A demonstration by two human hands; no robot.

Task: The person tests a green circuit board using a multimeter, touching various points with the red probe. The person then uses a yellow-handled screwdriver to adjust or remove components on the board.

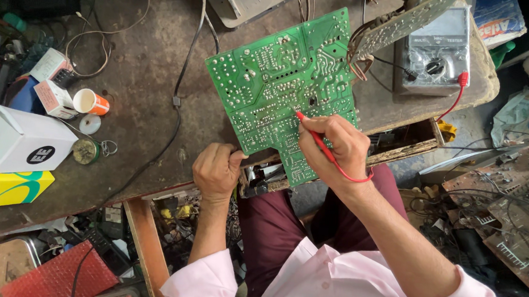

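Mid-probing: right hand [333, 149] pinching red probe [316, 137], tip touching green circuit board [282, 84] solder side, left hand [215, 171] gripping board edge, multimeter [436, 49] wired up, black probe unseen.

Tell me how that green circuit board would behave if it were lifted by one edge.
The green circuit board probably stays stiff: it lies flat though partly overhanging the bench edge. Likely light for its size, being thin. Its solder points look prickly, so the left hand at its lower edge seems the safer grip.

Soft, even daylight, sharp focus, wide-angle bending at edges.
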